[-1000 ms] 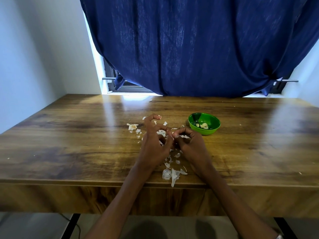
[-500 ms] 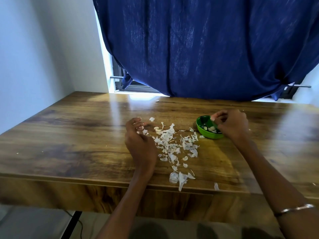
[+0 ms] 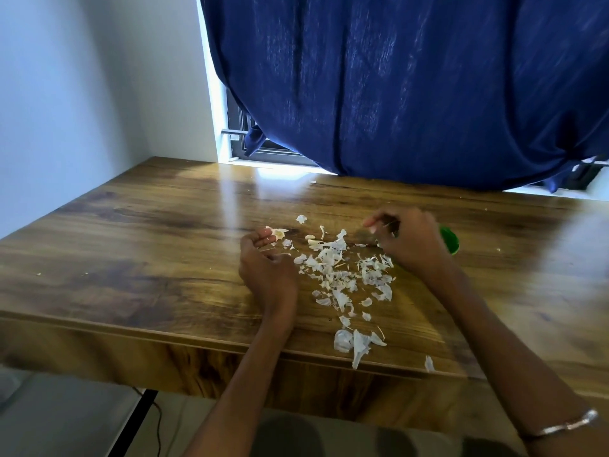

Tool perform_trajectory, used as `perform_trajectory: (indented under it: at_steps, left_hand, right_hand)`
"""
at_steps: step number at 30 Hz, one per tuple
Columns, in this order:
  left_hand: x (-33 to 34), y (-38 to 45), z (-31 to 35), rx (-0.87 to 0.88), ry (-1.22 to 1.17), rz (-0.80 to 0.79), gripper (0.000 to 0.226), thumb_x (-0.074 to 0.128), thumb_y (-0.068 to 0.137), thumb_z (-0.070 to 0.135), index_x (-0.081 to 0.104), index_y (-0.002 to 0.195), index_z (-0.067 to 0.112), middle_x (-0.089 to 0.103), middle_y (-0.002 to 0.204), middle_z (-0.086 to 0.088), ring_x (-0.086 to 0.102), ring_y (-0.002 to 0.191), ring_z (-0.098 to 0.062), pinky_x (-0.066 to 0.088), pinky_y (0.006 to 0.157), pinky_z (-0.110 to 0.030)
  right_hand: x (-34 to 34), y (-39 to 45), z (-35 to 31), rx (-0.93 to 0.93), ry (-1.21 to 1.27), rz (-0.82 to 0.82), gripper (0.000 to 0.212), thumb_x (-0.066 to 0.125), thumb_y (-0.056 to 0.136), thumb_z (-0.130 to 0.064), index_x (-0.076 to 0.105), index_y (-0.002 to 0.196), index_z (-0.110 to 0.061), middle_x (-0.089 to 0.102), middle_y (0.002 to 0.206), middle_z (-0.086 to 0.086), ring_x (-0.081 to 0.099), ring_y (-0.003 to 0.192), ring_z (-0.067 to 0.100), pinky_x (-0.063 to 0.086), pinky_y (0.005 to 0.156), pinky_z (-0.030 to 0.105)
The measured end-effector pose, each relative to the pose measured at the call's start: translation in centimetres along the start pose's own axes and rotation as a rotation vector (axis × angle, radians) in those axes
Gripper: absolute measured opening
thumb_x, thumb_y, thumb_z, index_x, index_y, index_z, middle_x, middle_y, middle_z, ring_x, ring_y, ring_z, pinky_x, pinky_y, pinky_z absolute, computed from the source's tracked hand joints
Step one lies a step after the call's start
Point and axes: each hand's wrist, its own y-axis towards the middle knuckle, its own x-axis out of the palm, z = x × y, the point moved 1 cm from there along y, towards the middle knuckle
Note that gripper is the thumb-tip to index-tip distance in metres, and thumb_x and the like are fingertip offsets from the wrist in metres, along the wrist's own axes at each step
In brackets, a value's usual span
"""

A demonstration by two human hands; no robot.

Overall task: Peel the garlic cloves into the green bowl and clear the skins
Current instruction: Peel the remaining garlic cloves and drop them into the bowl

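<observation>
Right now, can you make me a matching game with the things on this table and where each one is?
Things:
1. green bowl
2. garlic skins
3. bracelet
4. curtain

Places:
A. hanging behind the table
B. on the right wrist
C. partly hidden behind the right hand
D. scattered between the left hand and the right hand

Pairs: 1-C, 2-D, 3-B, 4-A

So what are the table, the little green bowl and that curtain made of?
Table: wood or wood-look laminate, glossy, since the grain shows and the window light reflects off it. Bowl: probably plastic, with a bright, even, shiny green surface, though it is mostly hidden. Curtain: dark blue woven cloth, matte, hanging in soft folds.
</observation>
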Motion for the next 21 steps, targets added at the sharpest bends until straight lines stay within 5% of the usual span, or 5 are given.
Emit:
perform_trajectory:
  at_steps: [4, 9, 16, 21]
  left_hand:
    - [-0.2, 0.3, -0.2, -0.082, -0.085, 0.04, 0.045, 0.05, 0.077, -0.019, 0.065, 0.111, 0.006, 0.07, 0.102, -0.006, 0.069, 0.088, -0.016, 0.05, 0.065, -0.011]
    - [-0.4, 0.0, 0.3, -0.116, -0.138, 0.064, 0.044, 0.047, 0.078, -0.019, 0.063, 0.104, 0.013, 0.069, 0.1, -0.005, 0.068, 0.09, -0.015, 0.054, 0.072, -0.019]
    - [-0.4, 0.0, 0.2, -0.111, -0.091, 0.029, 0.044, 0.048, 0.077, -0.017, 0.066, 0.105, 0.011, 0.069, 0.098, -0.002, 0.067, 0.088, -0.012, 0.049, 0.065, -0.009]
    - [-0.3, 0.0, 0.1, -0.108, -0.086, 0.021, 0.043, 0.048, 0.078, -0.016, 0.066, 0.104, 0.013, 0.069, 0.096, 0.0, 0.067, 0.087, -0.011, 0.05, 0.068, -0.014]
  right_hand:
    - [4.1, 0.3, -3.2, -0.133, 0.055, -0.158, 0.018, 0.069, 0.095, -0.012, 0.075, 0.107, -0.024, 0.07, 0.098, -0.014, 0.061, 0.082, -0.007, 0.042, 0.069, 0.007]
    - [7.5, 0.9, -5.4, -0.178, -0.016, -0.243, 0.018, 0.074, 0.092, -0.019, 0.078, 0.106, -0.029, 0.077, 0.102, -0.008, 0.066, 0.084, 0.0, 0.053, 0.08, 0.024]
    - [6.3, 0.9, -3.5, -0.099, -0.079, -0.291, 0.014, 0.079, 0.086, -0.012, 0.078, 0.091, -0.024, 0.076, 0.09, -0.011, 0.064, 0.076, -0.008, 0.054, 0.079, 0.02]
    - [3.2, 1.4, -1.7, -0.069, -0.045, -0.228, 0.032, 0.065, 0.093, 0.001, 0.075, 0.092, -0.03, 0.07, 0.096, -0.014, 0.064, 0.087, -0.003, 0.046, 0.068, 0.01]
